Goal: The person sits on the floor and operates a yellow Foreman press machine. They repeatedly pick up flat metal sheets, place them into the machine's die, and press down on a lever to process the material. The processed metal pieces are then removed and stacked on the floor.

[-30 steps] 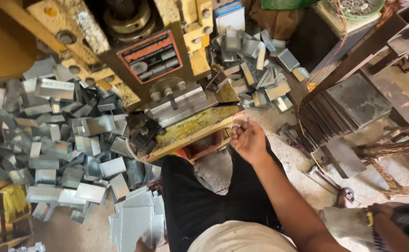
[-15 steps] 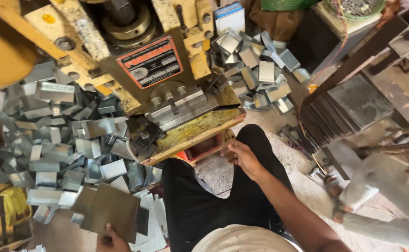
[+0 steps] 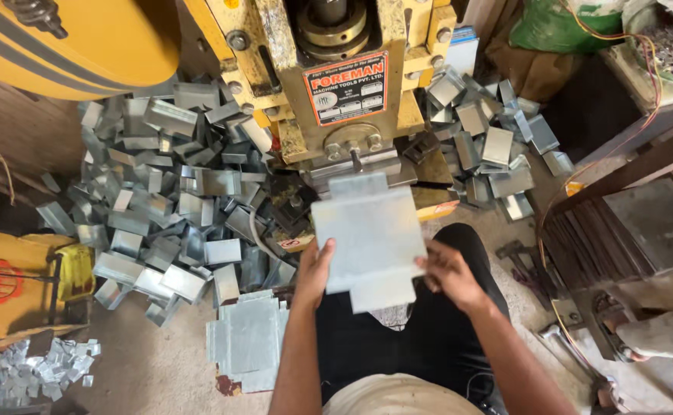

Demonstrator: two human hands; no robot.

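A flat, notched grey metal sheet [image 3: 369, 237] lies in front of the yellow press machine [image 3: 329, 84], its far edge at the die area [image 3: 356, 163]. My left hand [image 3: 315, 270] grips the sheet's left edge. My right hand [image 3: 448, 273] grips its right edge. Both forearms reach up from the bottom of the view, over my dark trousers.
Heaps of bent metal pieces lie left [image 3: 160, 192] and right [image 3: 490, 146] of the press. A stack of flat blanks [image 3: 248, 342] sits on the floor by my left arm. Small metal offcuts [image 3: 29, 373] lie bottom left. A dark metal rack [image 3: 628, 230] stands at right.
My left hand lifted a flat sheet from the floor stack up to the press. My right hand came off the press bed and took the sheet's right edge. The view tilted toward the press.
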